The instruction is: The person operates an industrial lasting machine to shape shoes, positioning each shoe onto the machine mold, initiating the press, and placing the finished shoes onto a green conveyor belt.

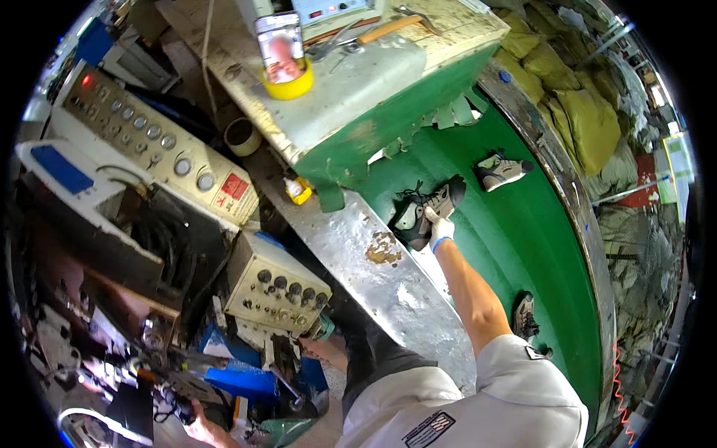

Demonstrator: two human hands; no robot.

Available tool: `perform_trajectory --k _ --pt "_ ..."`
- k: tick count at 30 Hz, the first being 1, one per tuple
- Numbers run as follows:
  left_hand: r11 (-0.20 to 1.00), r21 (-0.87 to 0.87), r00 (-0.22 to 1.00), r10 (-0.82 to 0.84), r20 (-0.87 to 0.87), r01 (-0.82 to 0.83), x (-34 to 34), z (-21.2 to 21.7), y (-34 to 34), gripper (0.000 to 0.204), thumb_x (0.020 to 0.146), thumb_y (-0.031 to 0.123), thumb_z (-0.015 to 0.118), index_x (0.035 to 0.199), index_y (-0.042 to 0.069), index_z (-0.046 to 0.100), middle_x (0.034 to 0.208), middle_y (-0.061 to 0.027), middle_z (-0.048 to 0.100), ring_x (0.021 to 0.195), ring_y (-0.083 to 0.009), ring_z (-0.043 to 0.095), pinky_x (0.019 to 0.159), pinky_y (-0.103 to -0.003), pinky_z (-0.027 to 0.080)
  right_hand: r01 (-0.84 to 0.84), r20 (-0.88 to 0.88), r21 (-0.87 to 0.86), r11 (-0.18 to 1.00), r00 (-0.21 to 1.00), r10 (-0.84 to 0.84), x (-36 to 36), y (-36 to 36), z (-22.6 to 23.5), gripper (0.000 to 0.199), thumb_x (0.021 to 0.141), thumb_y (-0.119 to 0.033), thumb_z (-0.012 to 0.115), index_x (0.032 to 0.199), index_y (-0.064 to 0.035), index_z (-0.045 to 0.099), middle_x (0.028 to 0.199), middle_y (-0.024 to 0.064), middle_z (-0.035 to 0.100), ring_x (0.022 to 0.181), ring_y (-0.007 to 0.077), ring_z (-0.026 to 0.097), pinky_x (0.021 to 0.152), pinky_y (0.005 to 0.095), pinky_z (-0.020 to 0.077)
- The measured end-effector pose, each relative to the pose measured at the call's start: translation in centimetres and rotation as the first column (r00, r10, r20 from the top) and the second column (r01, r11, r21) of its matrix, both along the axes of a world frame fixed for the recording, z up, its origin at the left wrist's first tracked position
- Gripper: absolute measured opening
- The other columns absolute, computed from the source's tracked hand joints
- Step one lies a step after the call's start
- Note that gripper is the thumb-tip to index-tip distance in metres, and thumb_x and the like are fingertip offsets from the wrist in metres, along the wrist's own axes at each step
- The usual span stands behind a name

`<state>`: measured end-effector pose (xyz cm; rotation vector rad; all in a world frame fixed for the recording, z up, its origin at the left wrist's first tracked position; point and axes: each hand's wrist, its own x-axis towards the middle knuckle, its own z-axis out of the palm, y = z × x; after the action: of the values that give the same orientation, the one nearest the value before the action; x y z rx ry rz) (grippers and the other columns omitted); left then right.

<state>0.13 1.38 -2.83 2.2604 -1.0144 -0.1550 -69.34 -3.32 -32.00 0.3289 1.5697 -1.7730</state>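
Observation:
My right hand [442,228], in a white glove with a blue cuff, reaches onto a green chute and grips a grey, beige and black laced shoe [422,212] at its side. Another similar shoe [502,172] lies farther up the chute to the right. A third shoe [525,314] rests nearer, beside my right forearm. At the lower left, my left hand [207,428] looks bare, its fingers curled at a dark object [179,407] by the machine. What that object is, and how it is held, is too small and dim to make out.
A wooden-topped bench [358,82] bears a hammer [396,28], a yellow tape roll [289,81] and a propped phone [280,45]. Control panels [149,134] with knobs stand left. A metal ledge [407,280] borders the green chute [515,246]. Yellowish sacks [582,123] are piled right.

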Motion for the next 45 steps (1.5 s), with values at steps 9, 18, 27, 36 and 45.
perform_trajectory --k 9,18,27,36,45 --pt "0.975 -0.201 0.964 -0.136 -0.227 0.09 -2.3 0.6 -1.0 0.039 0.078 0.006 0.08 0.116 0.002 0.067 0.102 -0.0038 0.069 0.09 -0.017 0.062 0.087 -0.032 0.05 -0.289 0.31 -0.679 0.674 0.72 0.621 21.7 3.6 18.9 0.068 0.095 -0.055 0.059 0.145 -0.0093 0.049 0.131 0.0161 0.062 0.116 0.0339 0.063 0.102 0.0505 0.0525" --pt "0.926 -0.068 0.853 -0.369 -0.369 0.371 4.3 2.9 0.9 0.066 0.076 0.012 0.076 0.138 0.002 0.055 0.115 -0.0144 0.069 0.103 -0.0227 0.065 0.094 -0.033 0.05 -0.882 -0.107 -0.409 0.234 0.301 0.948 41.1 1.9 28.2 0.054 0.092 -0.03 0.072 0.13 0.0052 0.059 0.107 0.0037 0.068 0.092 0.0112 0.061 0.082 0.0261 0.0502" --pt "0.85 -0.499 0.028 -0.51 -0.86 0.172 5.9 0.4 -1.3 0.043 0.092 0.01 0.07 0.131 -0.006 0.061 0.112 -0.0129 0.07 0.094 -0.0163 0.068 0.087 -0.031 0.057 -0.895 -0.072 -0.442 0.063 0.105 0.992 50.3 0.3 29.8 0.051 0.096 -0.027 0.063 0.135 0.0043 0.055 0.121 0.0082 0.066 0.108 0.0138 0.062 0.095 0.0273 0.0481" --pt "0.909 -0.407 0.317 -0.362 -0.877 -0.089 8.1 -0.9 -5.5 0.03 0.087 0.002 0.073 0.115 -0.007 0.068 0.101 -0.0127 0.074 0.081 -0.0171 0.072 0.073 -0.03 0.063 -0.852 -0.102 -0.503 0.147 0.227 0.968 55.4 -3.6 28.6 0.046 0.097 -0.021 0.066 0.137 -0.0002 0.057 0.122 0.0052 0.066 0.104 0.012 0.063 0.092 0.0266 0.05" --pt "0.852 -0.448 0.297 -0.369 -0.881 -0.272 8.7 -2.5 -7.1 0.039 0.089 -0.001 0.068 0.125 -0.012 0.06 0.115 -0.0205 0.069 0.099 -0.0229 0.071 0.089 -0.032 0.059 -0.766 -0.006 -0.578 0.28 0.347 0.938 59.6 -4.8 25.6 0.037 0.101 -0.021 0.063 0.131 -0.0002 0.062 0.117 0.0059 0.069 0.102 0.0137 0.064 0.092 0.0279 0.0508"
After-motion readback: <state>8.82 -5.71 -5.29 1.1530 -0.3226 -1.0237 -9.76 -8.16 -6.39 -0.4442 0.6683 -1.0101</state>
